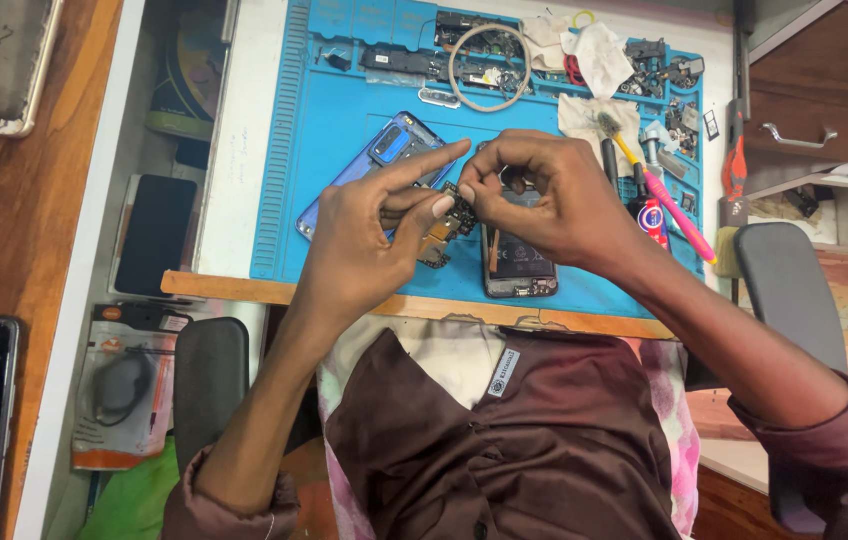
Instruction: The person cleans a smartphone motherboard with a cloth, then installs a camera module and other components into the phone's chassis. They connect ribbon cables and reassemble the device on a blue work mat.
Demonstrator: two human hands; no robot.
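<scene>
Near edge: opened phone (517,262) face-down on blue repair mat (344,150), battery showing, long axis running away from body. Just above it both hands meet: left hand (374,235) and right hand (549,200) pinch same small circuit board (456,212) between thumb and fingertips, board held off mat, between the two hands, left index extended. Flex piece (436,245) hangs below board. Right hand nearer to phone body. Beyond left hand: blue back cover (384,150) lying diagonal. Far: toothbrush (644,175), loose parts
</scene>
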